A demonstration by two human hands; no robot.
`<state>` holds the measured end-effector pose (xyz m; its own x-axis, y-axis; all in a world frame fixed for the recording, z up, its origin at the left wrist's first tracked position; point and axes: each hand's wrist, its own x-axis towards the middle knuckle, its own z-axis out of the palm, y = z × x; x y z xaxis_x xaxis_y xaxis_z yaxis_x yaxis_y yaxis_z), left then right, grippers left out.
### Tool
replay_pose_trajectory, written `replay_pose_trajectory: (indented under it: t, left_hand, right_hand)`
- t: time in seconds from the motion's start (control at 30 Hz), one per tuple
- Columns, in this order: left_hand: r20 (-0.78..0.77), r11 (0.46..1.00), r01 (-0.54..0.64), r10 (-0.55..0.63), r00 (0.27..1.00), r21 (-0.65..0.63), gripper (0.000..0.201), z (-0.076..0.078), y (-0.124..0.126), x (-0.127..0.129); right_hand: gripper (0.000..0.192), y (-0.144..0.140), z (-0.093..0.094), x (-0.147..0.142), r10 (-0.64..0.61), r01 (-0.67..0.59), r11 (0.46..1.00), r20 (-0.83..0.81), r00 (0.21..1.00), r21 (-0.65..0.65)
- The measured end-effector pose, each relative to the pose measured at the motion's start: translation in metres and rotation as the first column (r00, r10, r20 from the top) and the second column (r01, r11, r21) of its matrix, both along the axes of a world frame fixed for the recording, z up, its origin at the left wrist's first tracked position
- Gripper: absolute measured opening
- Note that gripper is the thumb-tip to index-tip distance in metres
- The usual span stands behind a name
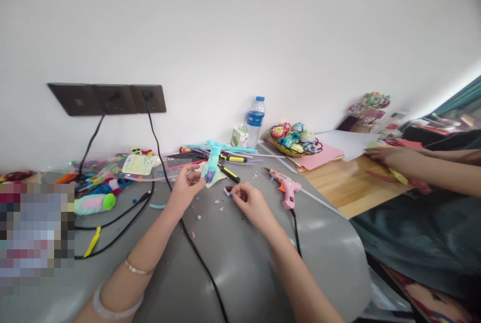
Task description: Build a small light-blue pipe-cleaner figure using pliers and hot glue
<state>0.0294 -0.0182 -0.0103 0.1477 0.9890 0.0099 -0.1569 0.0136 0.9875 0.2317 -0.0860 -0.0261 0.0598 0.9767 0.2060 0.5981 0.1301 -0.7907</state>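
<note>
My left hand [185,186] holds up a turquoise pipe-cleaner figure [211,163] by its lower end, over the grey table cover [240,258]. My right hand [250,202] rests on the cover just to its right, fingers curled over a small dark piece [228,190] that I cannot make out. Small pastel scraps [217,203] lie scattered between and in front of both hands. A pink glue gun [284,188] lies just right of my right hand, with its black cord running toward me.
Loose pipe cleaners, a phone [184,158] and packets crowd the back left below a wall socket strip [108,98]. A water bottle [255,121], a basket of fabric flowers [296,138] and pink paper [319,157] stand further right. Another person's arm [421,165] reaches in at the right.
</note>
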Motion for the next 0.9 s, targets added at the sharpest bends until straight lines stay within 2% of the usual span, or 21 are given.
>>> replay_pose_trajectory:
  t: [0.1, 0.2, 0.3, 0.47, 0.9]
  left_hand:
    - [0.012, 1.000, 0.025, -0.025, 1.000, -0.011, 0.061, 0.002, -0.003, 0.002]
    - [0.002, 0.999, 0.040, -0.040, 0.999, -0.031, 0.062, 0.002, -0.005, 0.004]
    - [-0.004, 0.998, 0.040, -0.040, 0.999, -0.041, 0.064, 0.003, -0.006, 0.005]
    - [-0.021, 0.999, 0.035, -0.036, 0.999, -0.036, 0.063, 0.005, -0.006, 0.007]
    - [-0.051, 0.997, 0.077, -0.077, 0.996, -0.007, 0.056, 0.011, -0.013, 0.010]
  right_hand:
    - [0.009, 0.009, 0.013, 0.004, -0.036, 0.045, 0.987, -0.061, 0.998, 0.153]
    - [0.007, 0.018, 0.035, 0.003, -0.047, 0.070, 0.943, -0.078, 0.996, 0.326]
    - [0.008, 0.024, 0.054, -0.004, -0.030, 0.047, 0.903, -0.048, 0.998, 0.427]
    - [0.010, 0.029, 0.068, -0.015, -0.050, 0.036, 0.881, 0.017, 0.999, 0.472]
    - [0.010, 0.027, 0.068, -0.015, -0.074, 0.050, 0.890, 0.034, 0.997, 0.453]
